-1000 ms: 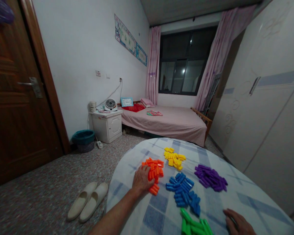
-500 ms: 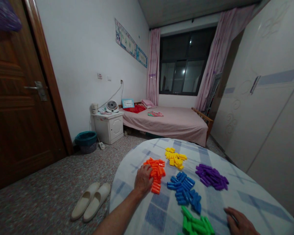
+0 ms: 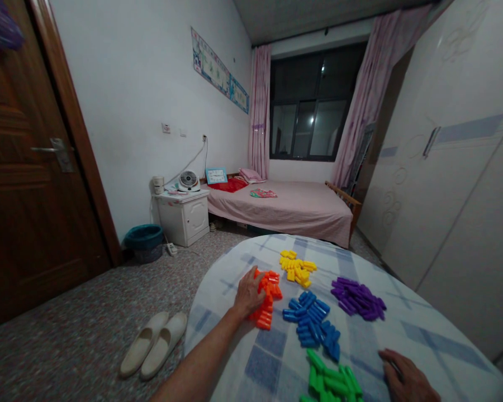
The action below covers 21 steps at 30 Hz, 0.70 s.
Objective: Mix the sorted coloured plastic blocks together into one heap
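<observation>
My left hand [image 3: 249, 292] lies on the left side of a heap of orange plastic pieces [image 3: 268, 298], with its fingers curled round some of them. Beside it sit a yellow heap [image 3: 296, 265], a blue heap [image 3: 313, 325], a purple heap [image 3: 357, 298] and a green heap [image 3: 330, 382]. They lie on a round table with a blue-checked cloth [image 3: 276, 363]. My right hand [image 3: 404, 378] rests flat on the cloth at the lower right, just right of the green pieces, with fingers stretched out and nothing in it.
A pair of white slippers [image 3: 153, 343] lies on the speckled floor left of the table. A wooden door [image 3: 29, 167] stands at the left, a teal bin [image 3: 142, 237] and white nightstand [image 3: 183, 215] by the wall, a pink bed [image 3: 289, 209] behind, wardrobes [image 3: 456, 184] at the right.
My left hand has slid forward along the orange heap, pushing the pieces closer together. My right hand has stayed where it was. The view has shifted slightly.
</observation>
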Available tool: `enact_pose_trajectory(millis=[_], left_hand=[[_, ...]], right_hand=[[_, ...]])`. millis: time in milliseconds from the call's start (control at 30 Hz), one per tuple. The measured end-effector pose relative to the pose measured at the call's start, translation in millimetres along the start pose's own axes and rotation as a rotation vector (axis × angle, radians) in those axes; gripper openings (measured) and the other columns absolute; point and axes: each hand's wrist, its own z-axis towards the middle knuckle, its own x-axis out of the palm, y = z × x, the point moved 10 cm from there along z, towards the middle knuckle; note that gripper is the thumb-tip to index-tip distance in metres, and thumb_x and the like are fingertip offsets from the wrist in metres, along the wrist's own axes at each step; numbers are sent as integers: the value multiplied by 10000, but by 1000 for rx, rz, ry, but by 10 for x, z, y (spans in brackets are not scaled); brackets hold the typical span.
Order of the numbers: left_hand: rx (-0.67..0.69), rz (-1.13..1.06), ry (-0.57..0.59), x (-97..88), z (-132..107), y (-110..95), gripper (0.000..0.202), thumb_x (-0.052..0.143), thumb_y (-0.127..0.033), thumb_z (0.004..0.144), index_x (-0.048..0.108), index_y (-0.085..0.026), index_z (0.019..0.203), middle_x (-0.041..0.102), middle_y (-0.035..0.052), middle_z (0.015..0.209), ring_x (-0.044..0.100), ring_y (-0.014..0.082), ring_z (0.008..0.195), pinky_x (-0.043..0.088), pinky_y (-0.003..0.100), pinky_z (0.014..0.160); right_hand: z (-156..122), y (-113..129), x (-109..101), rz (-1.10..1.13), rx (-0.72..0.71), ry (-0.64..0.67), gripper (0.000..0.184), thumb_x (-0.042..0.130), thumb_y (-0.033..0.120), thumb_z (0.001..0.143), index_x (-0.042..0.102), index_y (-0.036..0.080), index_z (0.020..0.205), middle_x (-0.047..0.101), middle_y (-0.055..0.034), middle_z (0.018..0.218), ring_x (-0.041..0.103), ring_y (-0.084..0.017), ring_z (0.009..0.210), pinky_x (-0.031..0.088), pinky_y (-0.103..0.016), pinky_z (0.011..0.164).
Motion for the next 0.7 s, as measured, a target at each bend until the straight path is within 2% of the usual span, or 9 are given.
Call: enact_pose_trajectory(millis=[100,200,300,433,600,700], left_hand=[[27,40,73,136,-85,-45,755,605,-557,710,397,-310,1393,193,44,1550,161,298,1450,204,501,1201],[46,99,129,252,-157,-68,940,701,-632,571,374,-335,1401,181,50,1552,128,360,1443,212,568,1169],[13,126,106,265,-156,-48,859,665,-608,624,395,-321,1387,213,61,1539,184,360,1421,236,556,1159],[30,124,22,225,-108,-97,685,628,-571,679,514,-265,1280,307,67,1485,297,325,1358,285,492,1153],[82,102,-30,214,-69,-172,386,554,-332,769,593,-224,1138,330,46,1465,361,258,1316,298,433,1155],[66,40,-36,179,-23,-165,375,494,-220,787,582,-213,1151,342,46,1455,385,216,1304,318,380,1150]], right_hand=[[4,-12,12,16,23,12,546,301,508,777,687,205,1017,633,-51,1180,593,-246,1113,470,-418,977],[6,-32,32,27,35,19,547,304,512,771,684,202,1013,630,-53,1179,589,-250,1111,462,-426,987],[6,-46,49,33,37,24,553,302,514,770,679,198,1023,624,-57,1185,581,-253,1120,461,-429,989],[4,-56,69,25,44,44,561,294,513,775,668,197,1048,609,-47,1210,563,-242,1150,433,-422,1039],[-1,-37,54,15,37,47,560,292,511,776,669,197,1047,611,-50,1205,569,-249,1138,448,-425,1017],[-7,-28,35,8,31,27,540,300,501,786,674,204,1038,621,-48,1191,578,-248,1122,459,-427,995]])
